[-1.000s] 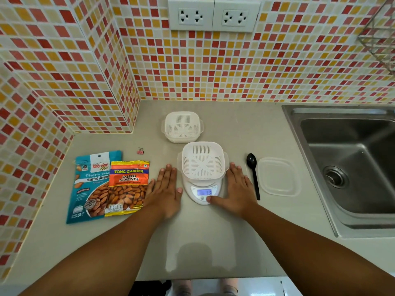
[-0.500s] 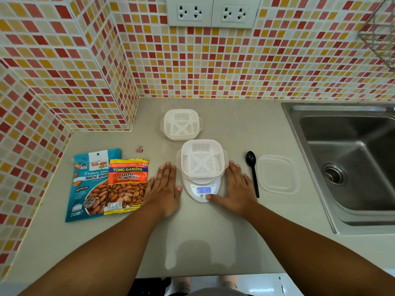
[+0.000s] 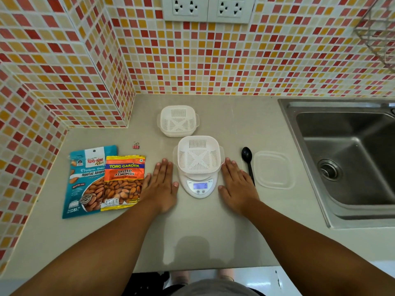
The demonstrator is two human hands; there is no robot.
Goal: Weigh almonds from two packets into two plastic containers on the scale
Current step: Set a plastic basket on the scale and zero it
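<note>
The task is judged to be at its setting-up step: nothing has yet been poured, and the lit display of the small white digital kitchen scale (image 3: 199,182) appears to show a single zero, so the weighing can be taken as ready to begin. A white square plastic container with a slotted strainer insert (image 3: 199,154) is seated on the scale platform near the middle of the bench (image 3: 213,242), and a second, matching white container (image 3: 178,120) is set just behind it, toward the tiled back edge. Both are seen to be empty. The left hand (image 3: 161,186) is laid flat, palm down, fingers straight, on the bench just left of the scale; the right hand (image 3: 236,186) is laid likewise just right of it, and nothing is held by either. Toward the left edge, two packets are laid flat and appear unopened: a teal pouch of roasted almonds (image 3: 85,180), partly overlapped by an orange-and-yellow packet of salted almonds (image 3: 123,182). A small pink binder clip (image 3: 136,145) lies behind them. A black plastic spoon (image 3: 248,163) and a clear plastic lid (image 3: 274,171) are placed to the right of the scale, before the steel sink (image 3: 342,159). The next move is judged to call for one packet to be picked up and opened.
</note>
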